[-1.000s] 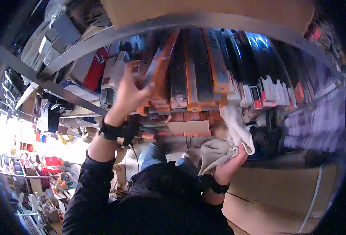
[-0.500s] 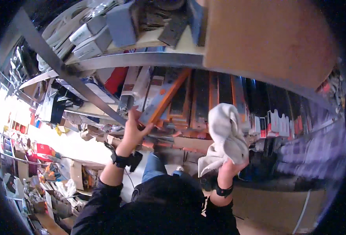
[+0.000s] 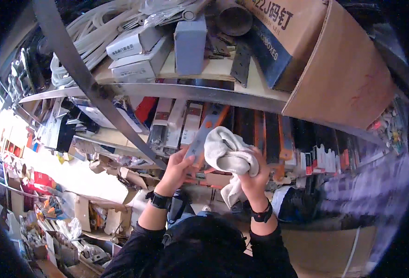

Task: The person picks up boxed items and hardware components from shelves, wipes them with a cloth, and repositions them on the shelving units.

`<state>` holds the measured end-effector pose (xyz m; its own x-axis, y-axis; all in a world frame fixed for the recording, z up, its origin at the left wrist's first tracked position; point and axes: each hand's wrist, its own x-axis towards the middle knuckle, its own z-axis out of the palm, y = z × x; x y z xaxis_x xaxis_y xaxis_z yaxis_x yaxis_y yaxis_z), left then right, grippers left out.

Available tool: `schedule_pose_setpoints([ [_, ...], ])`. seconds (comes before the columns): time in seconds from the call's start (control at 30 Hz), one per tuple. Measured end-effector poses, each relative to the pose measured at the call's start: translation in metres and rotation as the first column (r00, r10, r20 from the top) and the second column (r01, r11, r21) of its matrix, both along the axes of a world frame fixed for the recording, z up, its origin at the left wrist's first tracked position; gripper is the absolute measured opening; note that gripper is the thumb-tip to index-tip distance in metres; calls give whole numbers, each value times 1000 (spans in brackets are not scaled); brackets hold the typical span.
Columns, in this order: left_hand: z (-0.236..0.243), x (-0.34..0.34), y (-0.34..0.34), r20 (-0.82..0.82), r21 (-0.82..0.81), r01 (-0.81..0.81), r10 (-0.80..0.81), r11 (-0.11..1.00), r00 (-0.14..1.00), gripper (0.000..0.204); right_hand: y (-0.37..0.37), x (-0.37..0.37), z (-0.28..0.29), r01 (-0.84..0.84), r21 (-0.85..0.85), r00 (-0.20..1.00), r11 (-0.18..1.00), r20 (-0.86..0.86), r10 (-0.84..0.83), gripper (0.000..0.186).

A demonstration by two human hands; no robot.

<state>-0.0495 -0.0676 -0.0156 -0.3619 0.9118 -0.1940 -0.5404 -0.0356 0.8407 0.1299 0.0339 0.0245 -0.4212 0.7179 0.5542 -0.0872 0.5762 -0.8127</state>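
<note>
My right hand (image 3: 256,178) is closed around a bunched off-white cloth (image 3: 230,150), one end of which hangs down below the fist. To its left, the fingers of my left hand (image 3: 179,167) are pinched on the near end of a long, flat blue-grey and orange box (image 3: 204,132). That box lies slanted on the shelf, its far end running back under the upper board. The cloth is close to the box's right side; whether they touch I cannot tell. Upright orange-edged dark packages (image 3: 259,134) stand just behind the cloth.
A metal shelf rail (image 3: 204,92) crosses above my hands, joined at the left by a slanting post (image 3: 121,125). A large cardboard box (image 3: 343,69) juts out at the upper right. White long boxes (image 3: 176,123) stand left of the slanted box; purple checked fabric (image 3: 362,194) hangs at right.
My left hand, spread open before, has closed on the end of the slanted box. My right hand has brought the cloth leftward, closer to it. The view has shifted, showing more of the upper shelf.
</note>
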Motion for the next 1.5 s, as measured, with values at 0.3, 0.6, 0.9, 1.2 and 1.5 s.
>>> schedule_pose_setpoints([
  [0.3, 4, 1, -2, 6, 161, 49, -50, 986, 999, 61, -1, 33, 10, 179, -138, 975, 974, -106, -195, 26],
  [0.6, 26, 20, 13, -165, 189, 221, -191, 957, 968, 62, -7, 57, 23, 391, -100, 911, 915, -99, -400, 20],
  [0.9, 6, 40, 18, 167, -58, 189, -177, 980, 970, 35, 1, 52, 5, 374, -1, 926, 928, -52, -373, 24],
  [1.2, -8, 25, -1, -72, -4, 148, -148, 989, 986, 43, 12, -31, 5, -221, 511, 904, 831, 428, -23, 33],
  [1.5, 9, 14, -39, -129, -19, 229, -230, 973, 965, 32, 62, -39, -3, 108, 242, 917, 964, 351, -191, 32],
])
